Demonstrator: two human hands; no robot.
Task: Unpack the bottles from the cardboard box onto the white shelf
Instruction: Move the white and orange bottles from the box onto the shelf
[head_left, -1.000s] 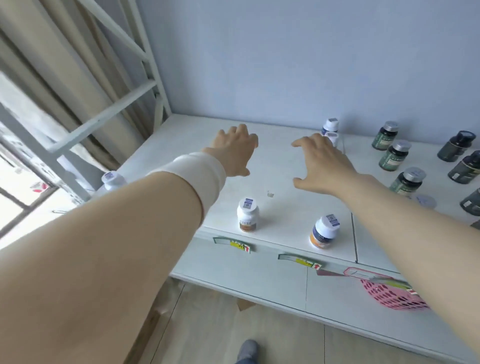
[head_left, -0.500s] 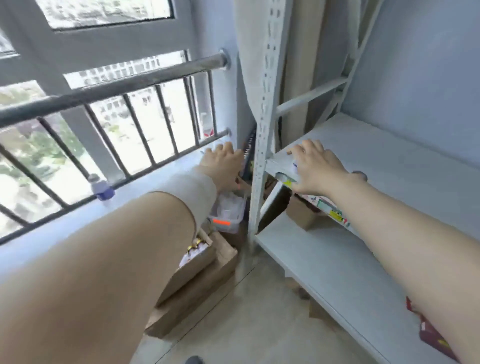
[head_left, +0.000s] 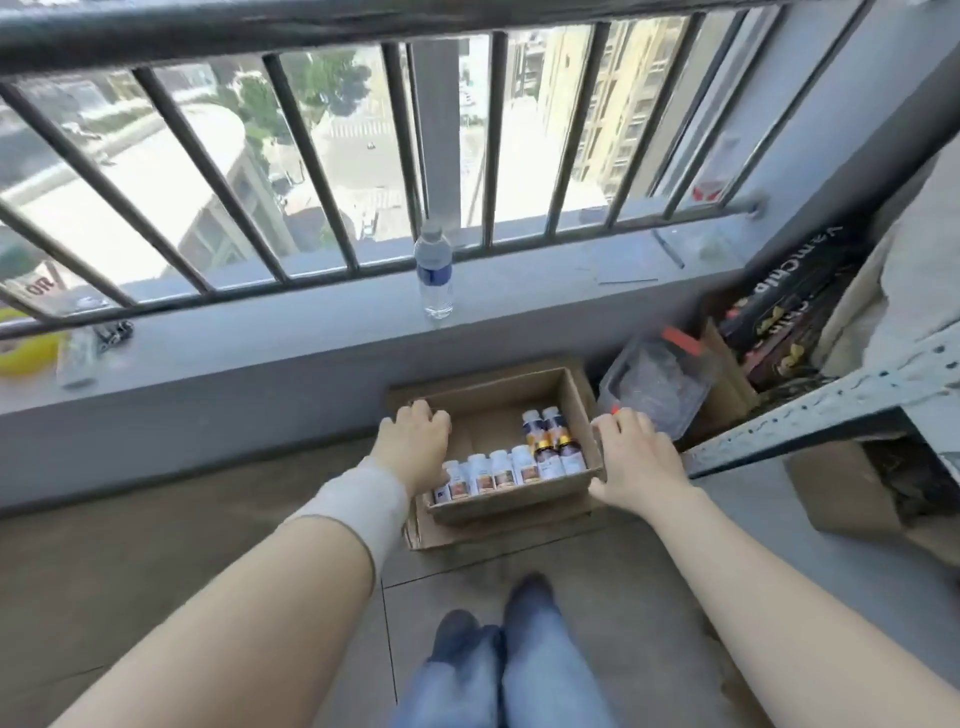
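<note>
The cardboard box (head_left: 511, 496) sits open on the floor below the window sill (head_left: 260, 343), just ahead of the person's knees. Inside, a row of 4 white-capped bottles (head_left: 491, 472) stands along the near wall, and a cluster of about 4 darker bottles (head_left: 550, 441), 2 of them gold-capped, fills the near right corner. The far half of the box looks bare.

The left hand (head_left: 415, 439) lies over the box's left rim with its fingers loosely bent. It holds no bottle, and I cannot tell whether it clasps the cardboard. The right hand (head_left: 631, 457) rests on the right wall with its fingers spread and straight, gripping nothing.

The bottles look small, rigid and light, so 1 hand should manage each, or 2 side by side. Their smooth labelled sides are probably slippery, so taking hold round the body just under the cap seems safest. The darker ones may be glass and deserve gentler setting down. They stand touching, so lifting straight up avoids toppling neighbours.

The white shelf (head_left: 841, 400) stands to the right, near the box.
</note>
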